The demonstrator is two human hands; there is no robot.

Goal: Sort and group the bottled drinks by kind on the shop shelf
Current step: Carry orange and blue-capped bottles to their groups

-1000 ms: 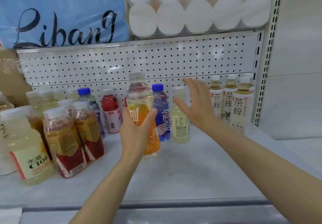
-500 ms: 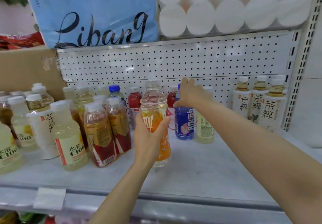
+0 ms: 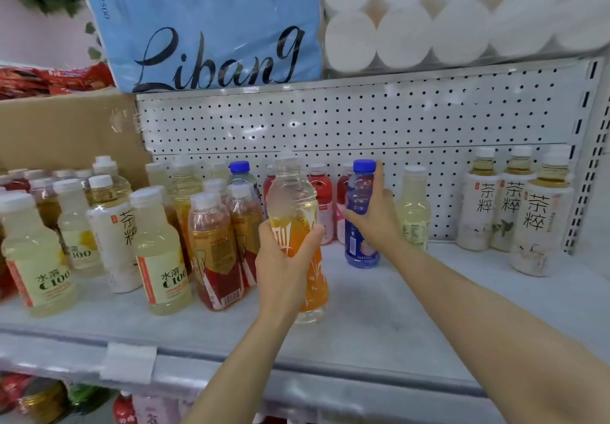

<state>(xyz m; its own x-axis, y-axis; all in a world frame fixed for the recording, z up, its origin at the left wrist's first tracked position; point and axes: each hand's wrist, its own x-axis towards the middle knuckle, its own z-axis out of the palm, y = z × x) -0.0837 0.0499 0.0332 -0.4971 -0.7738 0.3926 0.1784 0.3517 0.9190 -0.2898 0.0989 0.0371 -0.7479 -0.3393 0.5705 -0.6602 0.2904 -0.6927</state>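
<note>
My left hand point(image 3: 284, 268) grips a clear bottle with an orange label point(image 3: 293, 212), held upright in front of the shelf's middle. My right hand point(image 3: 376, 215) is wrapped round a blue bottle with a blue cap point(image 3: 361, 189) that stands on the shelf point(image 3: 429, 308). Just behind are red-label bottles point(image 3: 321, 199). A pale yellow bottle point(image 3: 414, 209) stands right of the blue one. Three white tea bottles point(image 3: 515, 212) group at the far right. At the left stand pale C100 bottles point(image 3: 161, 258), amber tea bottles with red labels point(image 3: 214, 252), a white tea bottle point(image 3: 114, 242) and another blue-capped bottle point(image 3: 242, 176).
A perforated white back panel point(image 3: 363, 119) closes the shelf behind; a slotted upright point(image 3: 587, 172) bounds it at the right. Above lie a blue tissue pack point(image 3: 211, 24) and paper rolls point(image 3: 462, 10). A cardboard box point(image 3: 66, 133) sits back left. More goods show below the shelf edge point(image 3: 128, 361).
My right hand moved left from beside the pale yellow bottle and closed round the blue bottle. My view shifted left, showing more bottles. The left hand keeps holding the orange-label bottle.
</note>
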